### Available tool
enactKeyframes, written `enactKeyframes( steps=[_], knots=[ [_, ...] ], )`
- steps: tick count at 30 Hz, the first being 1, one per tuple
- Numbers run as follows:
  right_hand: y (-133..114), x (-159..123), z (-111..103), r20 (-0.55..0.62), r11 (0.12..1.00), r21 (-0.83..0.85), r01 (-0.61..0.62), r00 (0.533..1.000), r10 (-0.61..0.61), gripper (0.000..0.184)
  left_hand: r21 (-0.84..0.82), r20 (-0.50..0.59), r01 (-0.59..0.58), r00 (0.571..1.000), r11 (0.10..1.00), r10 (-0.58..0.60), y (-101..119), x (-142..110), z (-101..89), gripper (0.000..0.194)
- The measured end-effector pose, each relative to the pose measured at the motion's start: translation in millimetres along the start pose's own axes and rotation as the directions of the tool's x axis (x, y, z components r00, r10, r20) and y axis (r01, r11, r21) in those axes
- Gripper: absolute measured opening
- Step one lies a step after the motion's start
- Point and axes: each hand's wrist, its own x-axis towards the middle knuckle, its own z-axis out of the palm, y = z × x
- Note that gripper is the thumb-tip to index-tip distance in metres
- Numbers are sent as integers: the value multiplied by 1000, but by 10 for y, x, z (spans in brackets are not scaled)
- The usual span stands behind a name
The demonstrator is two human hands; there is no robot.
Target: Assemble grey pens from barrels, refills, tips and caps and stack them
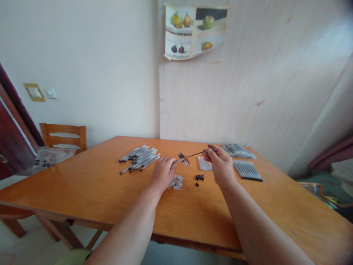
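A thin pen refill (pixel 194 154), dark along most of its length with a pale left end, spans the gap between my hands above the table. My right hand (pixel 222 162) pinches its right end between thumb and fingers. The fingers of my left hand (pixel 164 170) are closed at its pale end; the exact grip is partly hidden. Small clear pen caps (pixel 178 183) lie beside and partly behind my left hand. Several black plugs (pixel 200 177) sit on the table between my forearms. More loose refills (pixel 182 159) lie beyond the held one.
On the wooden table (pixel 110 195), a loose pile of grey pens (pixel 142 158) is at left. White tubes (pixel 203 163) lie in a row near my right hand. A row of pens (pixel 247 170) and a bagged bundle (pixel 238 151) are at right. A chair (pixel 64 134) stands left.
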Motion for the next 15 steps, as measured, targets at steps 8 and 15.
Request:
enactKeyframes(
  steps=[8, 15],
  knots=[
    [7, -31, 38, 25, 1000, -24, -8, 1000, 8, 39, 3, 16, 17, 1000, 1000, -17, 20, 1, -4, 22],
    [19, -78, 86, 48, 999, -47, -23, 999, 25, 41, -46, 24, -3, 1000, 999, 4, 60, 2, 15, 21]
  ],
)
